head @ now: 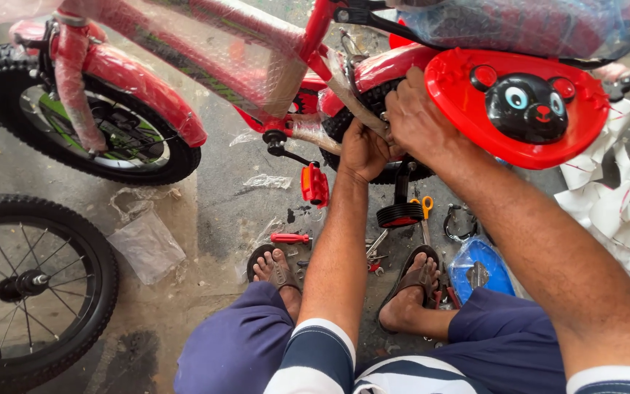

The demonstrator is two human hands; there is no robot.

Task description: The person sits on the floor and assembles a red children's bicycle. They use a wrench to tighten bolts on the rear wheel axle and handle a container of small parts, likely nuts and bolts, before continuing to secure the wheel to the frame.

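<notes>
The rear wheel (373, 102) of a red children's bicycle (257, 51), upper centre, is gripped by the left hand (362, 149), closed around its stay, and by the right hand (417, 117), closed above. It is partly hidden by a red bear-faced carrier (519, 109). A pedal (315, 184), screwdriver (290, 238) and loose wheel (30, 288) are seen nearby.

Both hands at rear wheel (373, 109) of red kids' bike (213, 44): left hand (362, 152) grips under the wrapped stay, right hand (417, 117) on top, w/ red bear-face panel (523, 109) just right. Red pedal (315, 184) hangs left of them; training wheel (400, 215), red-handled tool (289, 238) & blue bag (479, 266) on floor near sandalled feet. Loose spoked wheel (27, 288) near left.
</notes>
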